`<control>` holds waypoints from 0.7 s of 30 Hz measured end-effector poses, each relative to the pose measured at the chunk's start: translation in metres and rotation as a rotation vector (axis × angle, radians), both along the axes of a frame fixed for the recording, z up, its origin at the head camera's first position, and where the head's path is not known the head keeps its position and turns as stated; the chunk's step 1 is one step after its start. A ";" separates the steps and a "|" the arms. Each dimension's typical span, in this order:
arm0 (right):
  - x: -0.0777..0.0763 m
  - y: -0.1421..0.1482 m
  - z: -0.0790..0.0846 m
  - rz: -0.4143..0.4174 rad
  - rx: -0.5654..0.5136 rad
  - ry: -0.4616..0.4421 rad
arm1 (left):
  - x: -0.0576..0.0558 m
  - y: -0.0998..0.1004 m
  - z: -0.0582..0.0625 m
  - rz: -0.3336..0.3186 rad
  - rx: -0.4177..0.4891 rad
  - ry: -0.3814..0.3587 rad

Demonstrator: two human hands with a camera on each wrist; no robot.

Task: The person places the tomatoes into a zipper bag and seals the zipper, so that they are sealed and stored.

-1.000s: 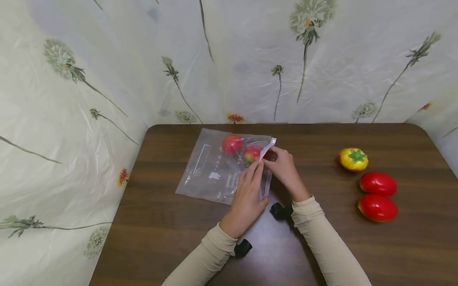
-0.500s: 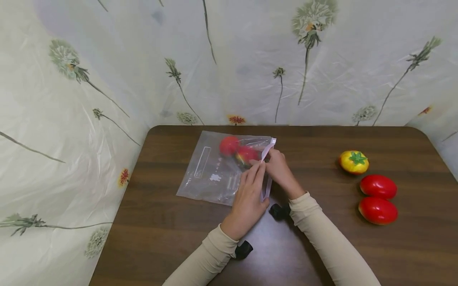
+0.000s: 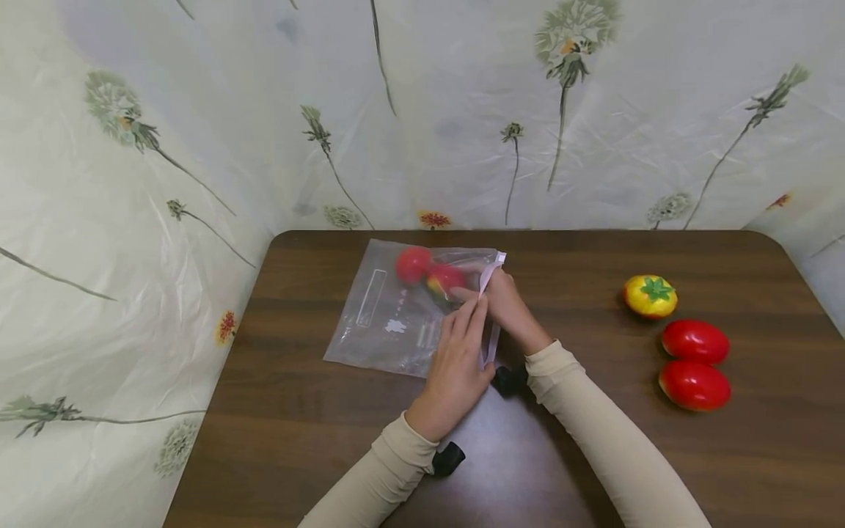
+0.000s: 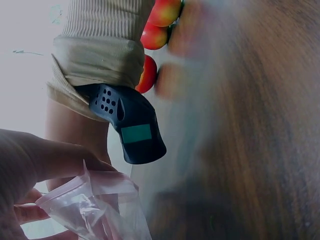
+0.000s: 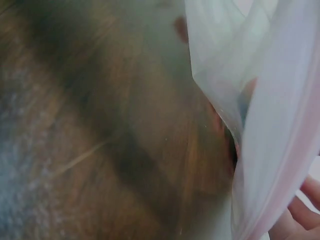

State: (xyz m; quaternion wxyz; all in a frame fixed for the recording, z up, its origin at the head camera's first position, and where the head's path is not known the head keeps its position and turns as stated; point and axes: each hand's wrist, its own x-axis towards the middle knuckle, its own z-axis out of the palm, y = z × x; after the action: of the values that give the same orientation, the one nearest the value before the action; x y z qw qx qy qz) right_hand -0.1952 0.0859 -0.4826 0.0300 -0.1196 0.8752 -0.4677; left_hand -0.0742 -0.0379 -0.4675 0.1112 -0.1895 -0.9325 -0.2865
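A clear zip bag (image 3: 356,337) with white print lies flat on the table, its mouth facing right. Inside it are a round red toy fruit (image 3: 413,265) and, against it, a red-and-yellow toy fruit (image 3: 444,281). My right hand (image 3: 496,293) reaches through the mouth, thumb and fingers around the right end of the red-and-yellow fruit, seen through the plastic. My left hand (image 3: 455,367) holds the bag's mouth, fingers along the upper edge and thumb near the lower corner. In the left wrist view, the bag's pinkish zip edge (image 4: 65,192) sits between thumb and fingers.
On the right of the brown wooden table (image 3: 277,411) stand a yellow toy fruit (image 3: 650,296) with a green leaf top and two red oval toy fruits, an upper one (image 3: 695,342) and a lower one (image 3: 694,385). A floral sheet (image 3: 422,147) hangs behind the table.
My right hand has moved leftward into the bag with the red-and-yellow fruit, and the round red fruit has shifted left too. My left hand stays at the bag's mouth.
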 end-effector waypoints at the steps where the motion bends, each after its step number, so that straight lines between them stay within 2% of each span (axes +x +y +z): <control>1: -0.001 -0.001 0.000 0.001 -0.007 -0.005 | 0.000 0.000 0.000 0.001 -0.001 -0.005; 7: -0.005 -0.005 -0.003 0.021 -0.081 -0.038 | 0.000 -0.002 0.000 -0.001 0.003 -0.005; 13: -0.010 -0.010 -0.002 0.038 -0.100 -0.053 | 0.000 -0.002 0.001 0.002 0.003 0.004; 21: -0.013 -0.018 -0.002 0.061 -0.132 0.041 | 0.001 -0.001 0.002 0.003 -0.002 0.009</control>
State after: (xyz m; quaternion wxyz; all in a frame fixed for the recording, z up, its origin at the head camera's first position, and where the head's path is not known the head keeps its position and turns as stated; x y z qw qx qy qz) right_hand -0.2085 0.0678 -0.4848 0.0184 -0.1576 0.8388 -0.5208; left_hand -0.0733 -0.0392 -0.4655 0.1157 -0.1896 -0.9326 -0.2846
